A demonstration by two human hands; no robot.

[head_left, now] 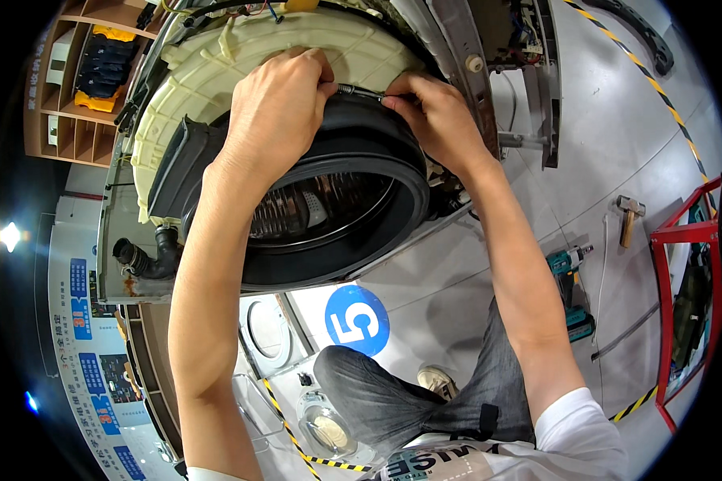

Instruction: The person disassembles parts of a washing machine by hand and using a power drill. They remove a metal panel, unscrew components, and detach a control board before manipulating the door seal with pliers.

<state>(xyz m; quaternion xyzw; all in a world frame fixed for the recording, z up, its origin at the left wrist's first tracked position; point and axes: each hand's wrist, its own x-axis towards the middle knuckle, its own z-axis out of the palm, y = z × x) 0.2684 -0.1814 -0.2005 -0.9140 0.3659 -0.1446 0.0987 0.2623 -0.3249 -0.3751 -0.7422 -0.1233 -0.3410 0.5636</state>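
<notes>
An opened front-load washing machine is in front of me, with a cream plastic outer tub (pixel 361 52) and a black rubber door gasket (pixel 361 128) around the drum opening. A thin wire clamp with a small spring (pixel 347 90) runs along the gasket's upper edge. My left hand (pixel 281 108) is closed at the spring's left end, thumb and fingers pinching. My right hand (pixel 435 112) pinches the clamp's wire end to the right of the spring. Beyond the gasket's rim shows the metal drum (pixel 285 212). My fingertips partly hide the clamp.
On the floor to the right lie a cordless drill (pixel 571 289), a hammer (pixel 630 218) and a red-framed rack (pixel 688 232). A corrugated black hose (pixel 132 255) sticks out at the machine's lower left. A detached round door frame (pixel 266 333) lies below, near my knee. Wooden shelves (pixel 76 120) stand at the upper left.
</notes>
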